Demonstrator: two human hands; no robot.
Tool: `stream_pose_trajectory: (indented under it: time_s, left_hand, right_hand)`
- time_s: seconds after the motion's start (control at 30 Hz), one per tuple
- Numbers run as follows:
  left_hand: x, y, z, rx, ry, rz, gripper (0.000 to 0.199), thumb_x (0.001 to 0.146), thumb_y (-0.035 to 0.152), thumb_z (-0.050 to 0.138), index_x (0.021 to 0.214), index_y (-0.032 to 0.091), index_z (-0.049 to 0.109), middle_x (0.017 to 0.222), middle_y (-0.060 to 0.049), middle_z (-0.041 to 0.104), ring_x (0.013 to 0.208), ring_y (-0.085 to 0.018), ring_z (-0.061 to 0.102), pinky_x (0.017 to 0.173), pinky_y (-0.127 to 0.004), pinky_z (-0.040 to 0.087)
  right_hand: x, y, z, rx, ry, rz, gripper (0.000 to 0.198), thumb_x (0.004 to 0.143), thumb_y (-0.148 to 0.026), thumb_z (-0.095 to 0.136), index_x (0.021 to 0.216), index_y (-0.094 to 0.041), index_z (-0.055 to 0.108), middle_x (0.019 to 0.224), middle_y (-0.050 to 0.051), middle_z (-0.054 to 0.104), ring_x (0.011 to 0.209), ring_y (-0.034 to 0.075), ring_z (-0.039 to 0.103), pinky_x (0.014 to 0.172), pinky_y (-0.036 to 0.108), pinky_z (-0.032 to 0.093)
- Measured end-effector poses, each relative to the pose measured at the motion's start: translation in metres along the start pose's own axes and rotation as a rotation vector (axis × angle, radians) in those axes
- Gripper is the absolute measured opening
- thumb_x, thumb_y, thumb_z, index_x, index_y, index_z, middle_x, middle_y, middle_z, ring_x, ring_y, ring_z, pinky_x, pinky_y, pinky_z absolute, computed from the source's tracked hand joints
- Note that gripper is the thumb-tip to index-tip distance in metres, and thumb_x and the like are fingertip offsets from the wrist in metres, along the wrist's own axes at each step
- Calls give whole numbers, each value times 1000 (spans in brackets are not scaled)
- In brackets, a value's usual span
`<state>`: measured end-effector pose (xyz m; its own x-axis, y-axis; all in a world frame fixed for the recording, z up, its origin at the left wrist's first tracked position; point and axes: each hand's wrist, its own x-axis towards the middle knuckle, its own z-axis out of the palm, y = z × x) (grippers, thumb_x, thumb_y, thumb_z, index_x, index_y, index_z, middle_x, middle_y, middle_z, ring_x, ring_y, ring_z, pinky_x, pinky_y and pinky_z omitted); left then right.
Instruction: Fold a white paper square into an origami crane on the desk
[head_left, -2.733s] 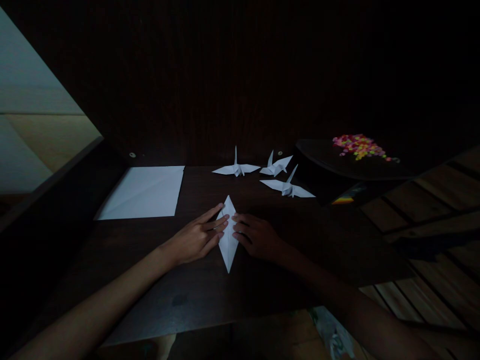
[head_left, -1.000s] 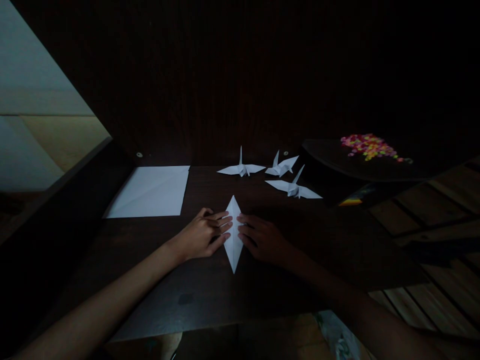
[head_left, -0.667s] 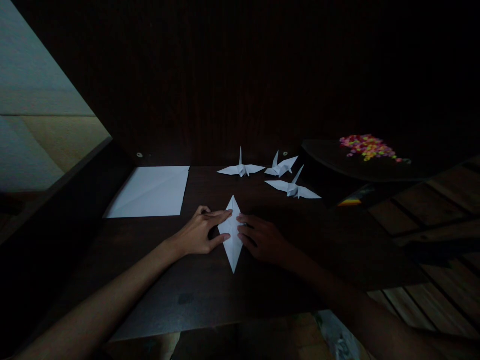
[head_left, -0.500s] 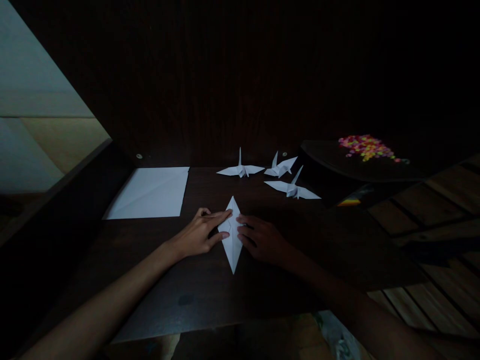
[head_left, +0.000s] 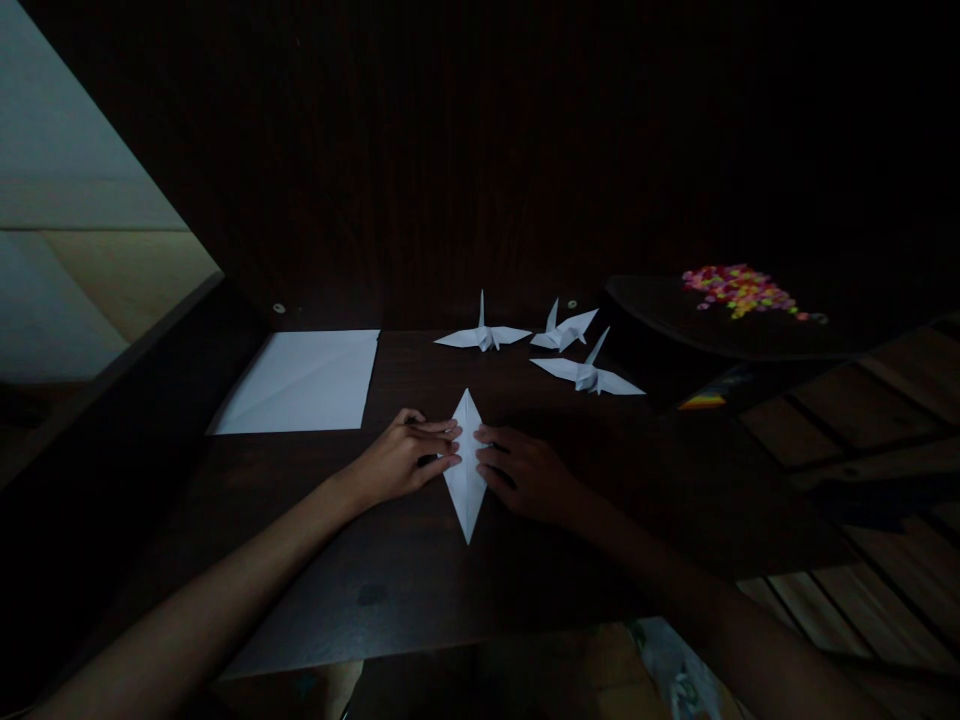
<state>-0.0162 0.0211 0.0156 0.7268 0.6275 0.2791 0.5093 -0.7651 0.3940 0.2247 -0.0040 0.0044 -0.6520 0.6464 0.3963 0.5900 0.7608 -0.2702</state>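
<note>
A white sheet folded into a narrow diamond (head_left: 468, 490) lies on the dark table, one point toward me. Along its left edge, my left hand (head_left: 409, 455) rests stretched fingertips and thumb on the paper. My right hand (head_left: 529, 470), in shadow, lays its spread fingers on the right edge. Both hands are open, pressing from above rather than wrapped round the paper. Beyond them sit three white paper cranes: one in the middle (head_left: 484, 338), one behind on the right (head_left: 564, 331) and one nearer on the right (head_left: 589, 376).
A white creased paper sheet (head_left: 300, 382) lies at the left, near a raised dark side board (head_left: 120, 370). At the right, a dark curved ledge (head_left: 652, 310) carries a heap of small colourful pieces (head_left: 739, 290). Wooden slats (head_left: 862, 410) show beyond the table.
My left fingers have shifted slightly on the diamond, covering the small flap edge seen before. My right hand stays nearly where it was. The view has tilted a little.
</note>
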Motion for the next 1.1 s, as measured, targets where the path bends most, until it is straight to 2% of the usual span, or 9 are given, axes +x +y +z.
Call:
stream_pose_trajectory:
  time_s: [0.17,0.37,0.5,0.63,0.73,0.87,1.0,1.1]
  left_hand:
    - [0,-2,-2,32,-23,43,28,92,42,56,105,22,69,117,-8,69,117,-21,60,97,-39,33]
    - [3,3,-10,98,-115,65,40,89,52,56,109,21,69,120,-11,67,123,-25,55,98,-42,32]
    - [2,7,-13,122,-135,10,53,81,63,58,111,22,70,122,-10,66,127,-31,49,96,-47,34]
    - [-3,9,-11,149,-92,-80,60,77,68,59,117,24,68,126,-7,64,127,-36,43,93,-53,35]
    - [-7,10,-9,152,-36,-57,57,77,66,60,115,24,69,124,-8,65,122,-35,46,92,-51,36]
    - [-8,11,-10,136,3,-7,47,81,59,61,114,25,70,118,-7,69,113,-31,50,89,-48,37]
    - [-8,11,-9,98,33,-24,31,90,44,56,112,28,70,113,-5,71,107,-27,52,84,-45,40]
    - [-8,9,-5,77,68,-61,29,92,40,56,113,26,70,113,-5,71,104,-26,52,84,-43,42]
  right_hand:
    - [0,8,0,85,2,-5,17,91,-25,57,96,-16,71,118,12,66,110,23,63,92,39,54]
    - [1,11,-5,145,-38,2,22,86,-32,65,99,-15,70,122,14,64,112,24,62,92,39,54]
    - [0,11,-6,152,-67,31,26,82,-35,69,100,-15,70,125,14,63,114,25,61,94,42,52]
    - [1,13,-6,141,-37,30,28,77,-38,74,96,-18,72,121,11,65,120,28,55,96,47,49]
    - [3,13,-9,102,-15,25,27,75,-41,75,92,-20,74,115,9,68,120,29,50,95,48,47]
    - [4,10,-13,44,-16,27,26,76,-42,74,92,-22,76,113,9,68,108,27,52,89,46,49]
    - [4,9,-13,53,-19,11,17,82,-28,69,97,-22,75,112,9,68,103,26,52,86,44,50]
    - [4,9,-13,78,-26,11,18,85,-21,65,100,-22,74,113,9,68,102,25,52,84,43,51]
